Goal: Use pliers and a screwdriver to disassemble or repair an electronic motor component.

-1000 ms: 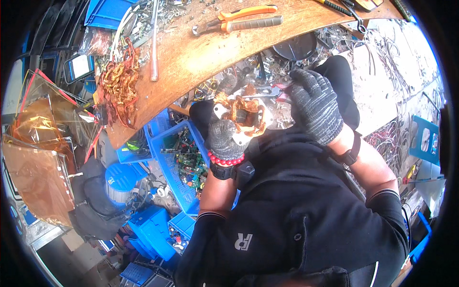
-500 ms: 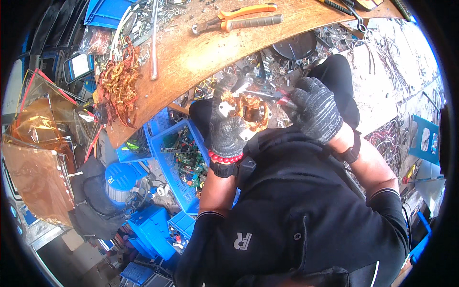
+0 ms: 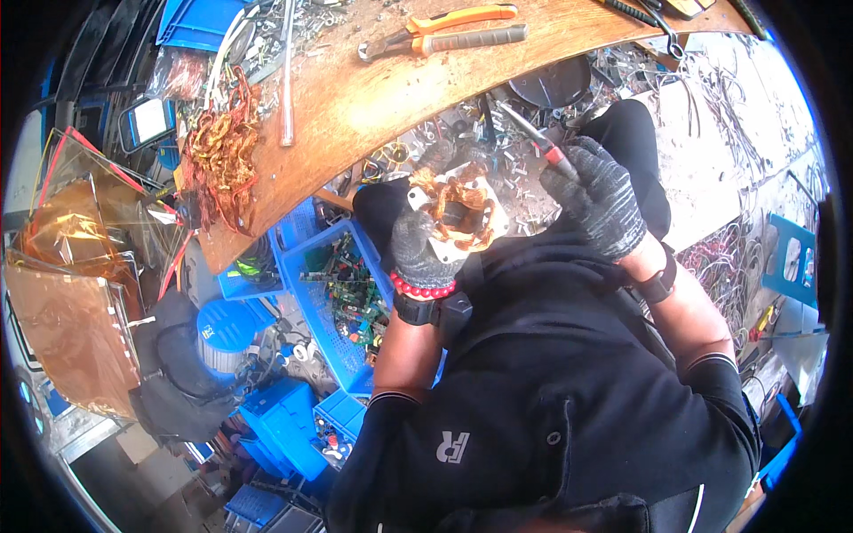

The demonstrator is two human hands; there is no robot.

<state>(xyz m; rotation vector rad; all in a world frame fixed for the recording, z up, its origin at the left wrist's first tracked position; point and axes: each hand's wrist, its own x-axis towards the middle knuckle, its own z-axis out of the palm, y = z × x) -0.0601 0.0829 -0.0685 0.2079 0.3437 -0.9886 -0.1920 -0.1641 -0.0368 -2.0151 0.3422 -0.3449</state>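
Black shirt (image 3: 515, 382): nearest, below both grips; a pale letter-shaped emblem (image 3: 453, 447) is printed on the chest.
Wrists: red bead bracelet (image 3: 422, 289) and a black band (image 3: 416, 310) just behind the left grip; black strap (image 3: 659, 284) behind the right one.
Left hand (image 3: 416, 249): in a grey knit glove, wrapped around the near-left side of the copper-wound motor core (image 3: 484, 233), whose pale frame and central opening face up.
Right hand (image 3: 600, 195): gloved alike, closed around the handle of a slim hand tool (image 3: 558, 156); its metal shank points up and left, apart from the core.
Blue basket (image 3: 327, 346): left of the left grip, holding green circuit boards (image 3: 360, 298).
Blue round lid (image 3: 224, 325): farther left; white marks on it, too small to read.
Wooden bench (image 3: 346, 115): beyond both grips, carrying orange-handled cutters (image 3: 475, 37), a metal rod (image 3: 287, 80) and, beyond the left grip to its left, tangled copper windings (image 3: 222, 164).
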